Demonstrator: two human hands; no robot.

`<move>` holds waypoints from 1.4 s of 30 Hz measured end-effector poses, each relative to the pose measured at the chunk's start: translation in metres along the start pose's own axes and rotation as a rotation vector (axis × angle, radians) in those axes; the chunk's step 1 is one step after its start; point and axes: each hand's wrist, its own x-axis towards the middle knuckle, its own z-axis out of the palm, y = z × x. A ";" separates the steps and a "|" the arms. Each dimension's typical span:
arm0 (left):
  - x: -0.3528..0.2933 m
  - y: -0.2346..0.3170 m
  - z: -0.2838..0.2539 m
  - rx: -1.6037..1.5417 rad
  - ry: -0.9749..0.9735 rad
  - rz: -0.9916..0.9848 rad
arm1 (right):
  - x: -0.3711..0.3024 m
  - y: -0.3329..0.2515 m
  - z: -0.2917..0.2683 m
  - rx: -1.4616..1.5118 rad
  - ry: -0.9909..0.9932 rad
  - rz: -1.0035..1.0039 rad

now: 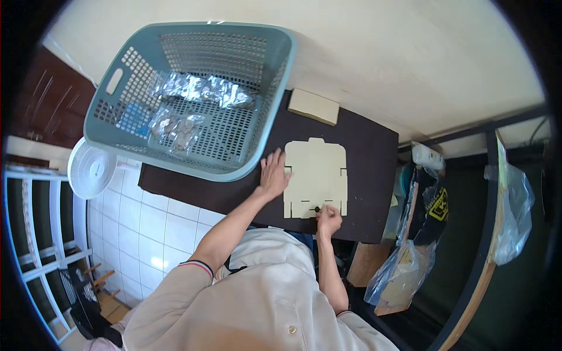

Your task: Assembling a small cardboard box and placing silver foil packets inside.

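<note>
pale flat cardboard cutout (315,178) on the dark table (374,146) — left hand (273,174) spread flat at its edge, right hand (328,220) curled, pinching its near edge.

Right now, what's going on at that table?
A person leans over a dark table with a flat, die-cut cardboard blank lying on it. The left hand rests flat by the blank's left edge; the right hand pinches something small and dark at its near edge. A teal laundry basket with shiny foil bags sits at the table's left. A stack of cardboard pieces lies at the far edge.
</note>
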 end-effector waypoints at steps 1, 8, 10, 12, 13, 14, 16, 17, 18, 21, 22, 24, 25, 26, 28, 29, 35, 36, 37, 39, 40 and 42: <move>0.019 -0.001 0.000 0.001 0.016 0.013 | -0.007 0.008 -0.008 0.008 0.020 0.003; 0.076 0.017 -0.002 0.092 -0.193 -0.076 | -0.022 0.026 -0.023 0.692 -0.068 0.500; 0.075 0.003 0.010 0.086 -0.196 -0.299 | -0.016 0.020 -0.021 0.628 -0.049 0.491; 0.070 -0.015 0.013 -0.034 -0.202 -0.348 | -0.008 0.022 -0.025 0.577 -0.085 0.459; 0.057 -0.016 0.013 -0.153 -0.122 -0.379 | -0.002 0.025 -0.028 0.575 -0.106 0.406; 0.044 -0.017 0.011 -0.270 -0.043 -0.406 | 0.005 0.028 -0.030 0.576 -0.124 0.354; 0.010 -0.025 0.005 -0.408 0.060 -0.408 | 0.024 0.030 -0.032 0.575 -0.116 0.293; -0.010 -0.021 0.000 -0.283 0.033 -0.459 | 0.038 0.035 -0.031 0.535 -0.086 0.095; -0.031 -0.016 -0.008 -0.156 0.006 -0.511 | 0.047 0.038 -0.029 0.486 -0.057 -0.098; -0.074 0.005 -0.050 0.066 -0.384 -0.522 | 0.058 0.028 -0.032 0.143 0.077 -0.272; -0.082 0.012 -0.056 0.108 -0.404 -0.534 | 0.056 0.024 -0.033 0.139 0.069 -0.272; -0.093 0.012 -0.055 0.145 -0.428 -0.561 | 0.047 0.021 -0.035 -0.100 0.167 -0.399; -0.095 0.003 -0.049 0.155 -0.352 -0.276 | 0.042 0.020 -0.037 -0.107 0.159 -0.397; -0.095 -0.002 -0.042 0.161 -0.275 0.012 | 0.037 0.023 -0.041 -0.080 0.157 -0.343; -0.092 -0.009 -0.026 0.172 -0.326 0.110 | 0.023 0.035 -0.041 -0.055 0.144 -0.285; -0.088 -0.006 -0.022 0.180 -0.373 0.222 | 0.015 0.042 -0.042 -0.147 0.190 -0.422; -0.085 0.003 -0.007 0.379 -0.536 0.131 | -0.013 0.060 -0.043 -0.223 0.257 -0.554; -0.085 0.003 -0.006 0.383 -0.542 0.130 | -0.016 0.058 -0.041 -0.231 0.266 -0.551; -0.086 0.003 -0.006 0.396 -0.567 0.119 | -0.018 0.055 -0.040 -0.239 0.274 -0.549; -0.084 0.005 -0.007 0.412 -0.595 0.116 | -0.018 0.057 -0.041 -0.237 0.252 -0.518; -0.082 0.005 -0.007 0.414 -0.602 0.116 | -0.018 0.058 -0.041 -0.236 0.229 -0.495; -0.083 0.005 -0.006 0.416 -0.612 0.115 | -0.019 0.059 -0.041 -0.218 0.233 -0.518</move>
